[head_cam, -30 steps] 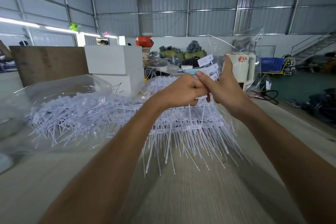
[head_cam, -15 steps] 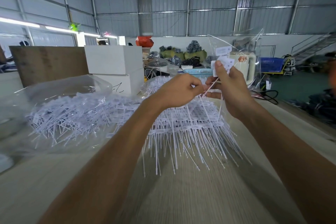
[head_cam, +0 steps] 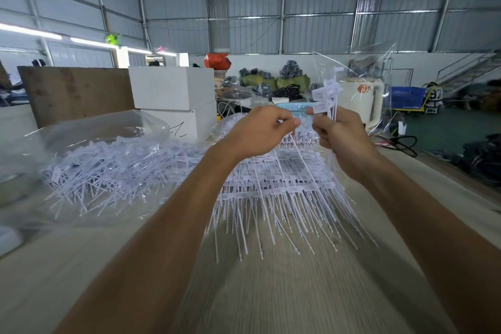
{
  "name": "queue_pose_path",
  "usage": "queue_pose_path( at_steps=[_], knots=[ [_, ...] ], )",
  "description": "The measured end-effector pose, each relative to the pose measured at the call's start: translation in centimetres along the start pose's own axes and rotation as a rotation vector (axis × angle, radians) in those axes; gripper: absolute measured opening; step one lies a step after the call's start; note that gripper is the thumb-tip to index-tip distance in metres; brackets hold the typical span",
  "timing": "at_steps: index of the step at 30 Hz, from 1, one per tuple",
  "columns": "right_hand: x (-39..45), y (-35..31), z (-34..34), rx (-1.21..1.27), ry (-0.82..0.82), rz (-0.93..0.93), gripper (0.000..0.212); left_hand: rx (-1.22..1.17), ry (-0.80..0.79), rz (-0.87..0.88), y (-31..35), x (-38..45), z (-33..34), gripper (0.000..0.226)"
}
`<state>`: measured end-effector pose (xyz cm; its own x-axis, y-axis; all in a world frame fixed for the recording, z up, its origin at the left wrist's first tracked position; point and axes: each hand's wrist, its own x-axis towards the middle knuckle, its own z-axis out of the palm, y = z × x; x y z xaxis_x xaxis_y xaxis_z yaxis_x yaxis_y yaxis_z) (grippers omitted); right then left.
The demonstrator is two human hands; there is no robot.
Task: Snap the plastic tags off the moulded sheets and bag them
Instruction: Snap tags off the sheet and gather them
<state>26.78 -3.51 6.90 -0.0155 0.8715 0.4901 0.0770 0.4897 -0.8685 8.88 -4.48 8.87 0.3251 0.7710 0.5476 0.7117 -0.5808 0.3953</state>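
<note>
Hands: your left hand (head_cam: 264, 130) and right hand (head_cam: 336, 138) are raised side by side over the table (head_cam: 271, 293), a small gap between them.
Left hand: fingers curled, thumb and forefinger pinching the top of one thin strand that runs down into the sheets (head_cam: 273, 184) below.
Right hand: closed round a bundle of tags (head_cam: 326, 95), their flat label ends fanning out above your fist and their tails hanging under it.
Bag: a clear bag (head_cam: 379, 68) stands just beyond your right hand, its mouth upward; whether your right hand also holds it I cannot tell.
Sheets: stacked on the table directly below and beyond both hands, most tags not yet snapped off.
Loose heap: to the left of your left arm, a pile of tags (head_cam: 108, 168) lies in clear plastic.
Doing the step well: pinch close to the joint where the strand meets its runner, and bend sharply sideways instead of pulling along the strand, so it likely breaks clean without stretching. Keep your right fist firm, or the bundle may splay.
Direction: in your right hand the tags' long axis is near upright, label ends up, tails down.
Sheet tags: their long axis runs toward you, free tips pointing at your body and fanning outward.
</note>
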Motion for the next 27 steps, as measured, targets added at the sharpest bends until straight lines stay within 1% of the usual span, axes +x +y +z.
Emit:
queue_pose_path(
  at_steps=[2, 4, 7, 9, 11, 13, 17, 19, 20, 22, 23, 25, 27],
  knots=[
    [-0.1, -0.1, 0.2, 0.05, -0.019, 0.009, 0.025, -0.012, 0.016, -0.01, -0.1, 0.1, 0.0, 0.033],
    [-0.2, -0.1, 0.2, 0.097, -0.011, -0.01, 0.024, -0.035, 0.021, -0.021, 0.0, 0.0, 0.0, 0.031],
    [-0.3, -0.3, 0.1, 0.093, 0.054, -0.08, 0.021, -0.031, 0.013, -0.031, 0.0, -0.1, 0.1, 0.031],
    [-0.1, -0.4, -0.1, 0.083, 0.11, -0.081, 0.02, -0.033, 0.008, -0.033, 0.0, -0.1, 0.1, 0.031],
    [0.1, -0.4, -0.2, 0.075, 0.129, -0.034, 0.018, -0.025, 0.008, -0.031, 0.0, -0.1, 0.1, 0.031],
    [0.2, -0.3, -0.3, 0.052, 0.099, 0.022, 0.015, -0.02, 0.005, -0.027, 0.0, -0.2, 0.1, 0.032],
    [-0.1, 0.2, 0.0, -0.074, 0.039, 0.117, 0.011, -0.002, 0.008, -0.022, 0.1, -0.2, 0.0, 0.031],
    [0.0, 0.1, 0.1, -0.072, 0.044, 0.121, 0.008, 0.008, 0.006, -0.021, 0.1, -0.2, 0.0, 0.032],
    [0.2, -0.1, 0.0, -0.042, 0.074, 0.099, 0.008, 0.007, 0.003, -0.02, 0.1, -0.2, 0.0, 0.032],
    [0.6, -0.2, -0.5, 0.03, 0.139, 0.075, 0.01, 0.001, -0.001, -0.018, 0.1, -0.3, 0.0, 0.032],
    [0.6, 0.0, -0.6, 0.039, 0.135, 0.102, 0.012, 0.001, 0.001, -0.016, 0.1, -0.3, 0.0, 0.032],
    [-0.1, 1.2, -0.7, -0.029, 0.059, 0.199, 0.018, 0.009, 0.001, -0.004, 0.2, -0.3, 0.1, 0.032],
    [-0.5, 2.1, -0.6, -0.072, 0.03, 0.24, 0.024, 0.03, -0.009, 0.001, 0.2, -0.3, 0.1, 0.033]
  ],
)
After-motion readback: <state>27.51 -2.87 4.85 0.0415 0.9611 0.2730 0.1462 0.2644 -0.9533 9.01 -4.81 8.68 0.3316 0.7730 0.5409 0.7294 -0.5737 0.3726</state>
